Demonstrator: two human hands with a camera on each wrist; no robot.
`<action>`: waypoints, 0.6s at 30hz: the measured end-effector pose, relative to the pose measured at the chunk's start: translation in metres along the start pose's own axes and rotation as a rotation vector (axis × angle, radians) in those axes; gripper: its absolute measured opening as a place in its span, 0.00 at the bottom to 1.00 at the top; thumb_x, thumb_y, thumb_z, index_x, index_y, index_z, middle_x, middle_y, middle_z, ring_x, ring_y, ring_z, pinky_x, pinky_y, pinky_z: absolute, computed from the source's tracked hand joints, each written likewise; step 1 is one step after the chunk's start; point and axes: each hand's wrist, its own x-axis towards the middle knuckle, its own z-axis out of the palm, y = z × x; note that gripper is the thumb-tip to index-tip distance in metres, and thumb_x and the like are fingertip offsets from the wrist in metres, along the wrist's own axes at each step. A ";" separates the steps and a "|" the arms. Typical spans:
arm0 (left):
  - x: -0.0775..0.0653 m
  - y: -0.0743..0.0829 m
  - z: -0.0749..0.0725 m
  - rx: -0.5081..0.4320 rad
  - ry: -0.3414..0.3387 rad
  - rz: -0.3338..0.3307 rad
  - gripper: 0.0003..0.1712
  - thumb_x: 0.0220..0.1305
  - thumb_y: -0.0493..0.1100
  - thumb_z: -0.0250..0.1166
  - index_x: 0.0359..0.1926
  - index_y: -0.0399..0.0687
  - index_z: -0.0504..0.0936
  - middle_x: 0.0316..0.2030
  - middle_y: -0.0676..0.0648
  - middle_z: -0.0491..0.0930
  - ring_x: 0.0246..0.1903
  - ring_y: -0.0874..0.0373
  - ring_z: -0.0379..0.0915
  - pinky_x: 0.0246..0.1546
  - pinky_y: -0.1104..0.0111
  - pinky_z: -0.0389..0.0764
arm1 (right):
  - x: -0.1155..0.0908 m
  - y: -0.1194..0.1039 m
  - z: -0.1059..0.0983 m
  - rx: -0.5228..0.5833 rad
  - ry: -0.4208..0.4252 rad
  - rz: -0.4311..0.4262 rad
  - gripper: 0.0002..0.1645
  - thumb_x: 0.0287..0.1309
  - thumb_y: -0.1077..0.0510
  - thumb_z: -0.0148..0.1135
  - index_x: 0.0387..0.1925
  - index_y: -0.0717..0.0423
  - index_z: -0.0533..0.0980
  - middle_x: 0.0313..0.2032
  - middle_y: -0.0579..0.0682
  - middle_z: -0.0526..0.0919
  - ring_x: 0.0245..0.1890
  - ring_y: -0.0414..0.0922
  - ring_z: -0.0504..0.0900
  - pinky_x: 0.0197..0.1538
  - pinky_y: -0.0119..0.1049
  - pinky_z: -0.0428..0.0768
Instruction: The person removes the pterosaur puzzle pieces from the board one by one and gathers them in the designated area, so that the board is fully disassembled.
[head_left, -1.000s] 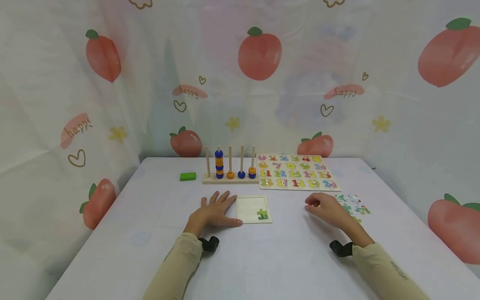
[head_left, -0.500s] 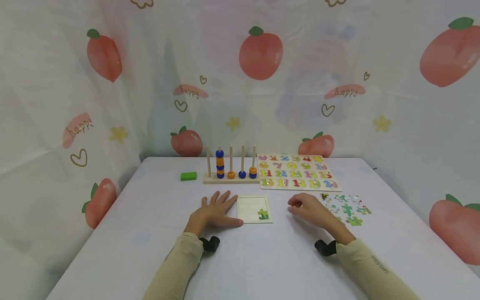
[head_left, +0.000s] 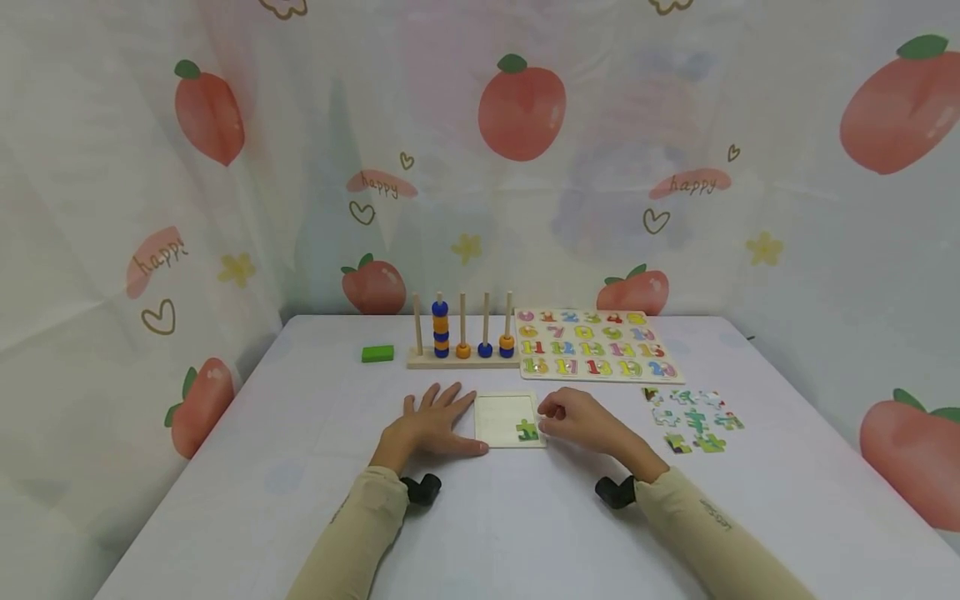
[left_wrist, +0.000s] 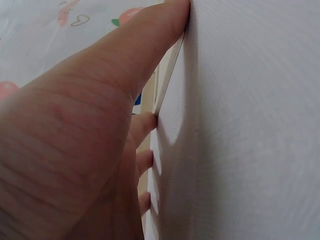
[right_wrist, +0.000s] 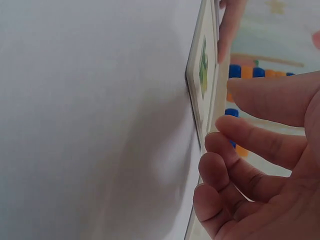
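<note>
My left hand (head_left: 423,429) lies on the table with fingers spread, its thumb and index fingertip at the left edge of a square wooden puzzle tray (head_left: 495,417). One green puzzle piece (head_left: 527,430) sits in the tray's near right corner. At the tray's right edge is my right hand (head_left: 581,419), fingers loosely bent. In the right wrist view, its thumb (right_wrist: 270,95) and index finger are apart with nothing between them. The left wrist view shows the left thumb (left_wrist: 145,45) stretched along the tray edge.
Several loose puzzle pieces (head_left: 696,419) lie to the right, beyond the right forearm. Behind the tray stand a wooden peg stand (head_left: 450,363) with blue and orange beads and a number board (head_left: 600,377). A green block (head_left: 377,354) lies at the back left.
My right hand has moved left from beside the loose pieces to the tray's right edge, uncovering those pieces. The left hand and the tray have stayed in place.
</note>
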 end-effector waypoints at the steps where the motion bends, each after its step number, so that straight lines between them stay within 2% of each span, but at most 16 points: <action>1: 0.000 0.000 0.000 0.001 0.000 0.000 0.57 0.65 0.76 0.66 0.86 0.61 0.57 0.86 0.47 0.47 0.84 0.39 0.34 0.77 0.33 0.36 | 0.002 -0.002 0.002 0.003 -0.007 -0.004 0.14 0.66 0.62 0.70 0.50 0.65 0.84 0.38 0.47 0.81 0.39 0.46 0.76 0.45 0.41 0.79; 11: 0.005 -0.002 0.002 0.012 -0.009 -0.001 0.58 0.64 0.78 0.65 0.86 0.63 0.56 0.86 0.46 0.46 0.84 0.38 0.34 0.77 0.32 0.37 | 0.010 -0.012 0.012 -0.017 -0.048 -0.064 0.16 0.62 0.65 0.72 0.51 0.66 0.84 0.38 0.49 0.80 0.39 0.45 0.75 0.45 0.40 0.79; 18: 0.004 -0.002 0.002 0.013 -0.008 -0.008 0.58 0.64 0.78 0.65 0.86 0.63 0.56 0.86 0.47 0.46 0.84 0.38 0.34 0.77 0.32 0.36 | 0.015 -0.013 0.016 -0.030 -0.077 -0.058 0.16 0.61 0.67 0.72 0.51 0.66 0.84 0.39 0.49 0.80 0.40 0.45 0.75 0.45 0.40 0.79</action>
